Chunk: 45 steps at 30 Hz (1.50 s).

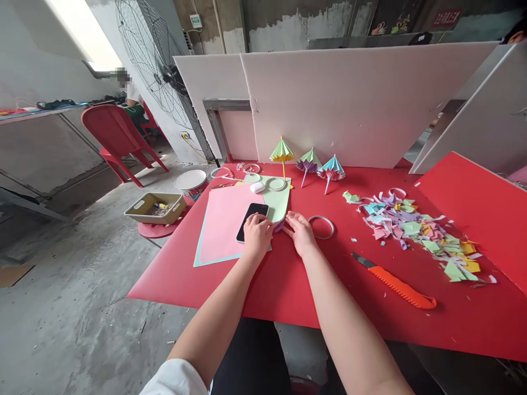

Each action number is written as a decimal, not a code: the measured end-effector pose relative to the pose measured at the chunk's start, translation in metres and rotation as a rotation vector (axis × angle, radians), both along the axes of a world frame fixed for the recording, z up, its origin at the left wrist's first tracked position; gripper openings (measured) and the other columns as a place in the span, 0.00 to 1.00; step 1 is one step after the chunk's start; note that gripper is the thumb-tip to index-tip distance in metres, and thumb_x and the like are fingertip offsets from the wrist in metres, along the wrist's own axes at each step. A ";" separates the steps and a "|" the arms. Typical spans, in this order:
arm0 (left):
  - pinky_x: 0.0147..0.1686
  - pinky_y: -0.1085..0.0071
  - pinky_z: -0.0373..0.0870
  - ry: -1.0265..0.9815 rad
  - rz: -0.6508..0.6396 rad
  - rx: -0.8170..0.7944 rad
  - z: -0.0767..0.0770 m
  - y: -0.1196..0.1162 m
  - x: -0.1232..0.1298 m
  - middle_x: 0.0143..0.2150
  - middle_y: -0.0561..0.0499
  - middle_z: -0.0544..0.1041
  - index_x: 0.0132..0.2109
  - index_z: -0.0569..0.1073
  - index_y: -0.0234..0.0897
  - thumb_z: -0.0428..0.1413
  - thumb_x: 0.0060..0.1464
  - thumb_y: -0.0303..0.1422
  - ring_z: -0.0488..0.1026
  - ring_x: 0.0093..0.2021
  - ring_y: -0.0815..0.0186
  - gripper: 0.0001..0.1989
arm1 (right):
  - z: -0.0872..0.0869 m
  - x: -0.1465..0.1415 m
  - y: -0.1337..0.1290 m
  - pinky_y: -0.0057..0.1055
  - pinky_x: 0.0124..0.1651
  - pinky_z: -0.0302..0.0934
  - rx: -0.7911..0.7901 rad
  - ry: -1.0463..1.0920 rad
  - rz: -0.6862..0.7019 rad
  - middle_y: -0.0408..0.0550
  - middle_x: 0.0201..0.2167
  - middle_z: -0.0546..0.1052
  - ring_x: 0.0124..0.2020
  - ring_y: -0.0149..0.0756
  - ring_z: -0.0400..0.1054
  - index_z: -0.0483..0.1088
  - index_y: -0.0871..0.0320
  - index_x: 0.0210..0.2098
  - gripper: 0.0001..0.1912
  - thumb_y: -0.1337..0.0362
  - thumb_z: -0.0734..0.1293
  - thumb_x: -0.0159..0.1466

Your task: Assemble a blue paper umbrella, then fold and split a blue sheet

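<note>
My left hand (258, 231) lies over the lower right part of a black phone (252, 215) on pink paper sheets (224, 219); its fingers bend toward a small purple piece (279, 226). My right hand (299, 229) is just right of that piece, fingers pointing left, near the lower end of a green paper sheet (278, 204). Whether either hand grips the purple piece is too small to tell. A silver ring of tape (322, 227) lies right of my right hand. A white case (257, 187) sits above the phone.
Three paper umbrellas (283, 151) stand at the back against a white board (329, 104). An orange cutter (401, 285) and a pile of folded paper pieces (411, 225) lie right. A tray (156, 208) sits left on a stool; a person is far left.
</note>
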<state>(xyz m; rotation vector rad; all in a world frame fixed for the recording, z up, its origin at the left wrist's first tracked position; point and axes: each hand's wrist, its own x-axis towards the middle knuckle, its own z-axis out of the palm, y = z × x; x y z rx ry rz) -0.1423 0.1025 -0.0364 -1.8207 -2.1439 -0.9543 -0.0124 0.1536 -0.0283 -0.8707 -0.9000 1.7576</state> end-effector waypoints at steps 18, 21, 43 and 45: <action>0.56 0.50 0.55 0.022 0.024 0.060 0.009 -0.026 -0.015 0.45 0.48 0.72 0.34 0.77 0.43 0.55 0.53 0.35 0.61 0.56 0.53 0.06 | -0.004 -0.005 -0.008 0.34 0.49 0.58 0.356 -0.417 0.077 0.44 0.41 0.74 0.44 0.35 0.67 0.70 0.53 0.38 0.11 0.61 0.63 0.55; 0.59 0.44 0.44 0.172 -0.044 0.041 0.011 -0.046 -0.022 0.51 0.47 0.69 0.39 0.76 0.45 0.55 0.53 0.38 0.54 0.61 0.51 0.08 | -0.004 -0.006 -0.007 0.33 0.49 0.60 0.418 -0.455 0.105 0.45 0.41 0.74 0.44 0.34 0.68 0.70 0.54 0.38 0.11 0.62 0.62 0.56; 0.47 0.63 0.66 0.036 0.005 0.058 -0.004 -0.044 -0.021 0.42 0.46 0.70 0.34 0.74 0.39 0.51 0.55 0.31 0.67 0.47 0.60 0.07 | -0.001 -0.017 -0.035 0.35 0.52 0.57 1.089 -0.927 0.415 0.49 0.39 0.75 0.47 0.38 0.62 0.75 0.56 0.35 0.09 0.70 0.64 0.59; 0.51 0.61 0.63 0.034 0.004 0.028 -0.003 -0.049 -0.021 0.47 0.45 0.69 0.40 0.73 0.39 0.52 0.54 0.31 0.64 0.52 0.58 0.08 | -0.001 -0.017 -0.036 0.36 0.52 0.57 1.135 -0.976 0.437 0.50 0.42 0.74 0.47 0.38 0.63 0.74 0.56 0.39 0.10 0.67 0.65 0.58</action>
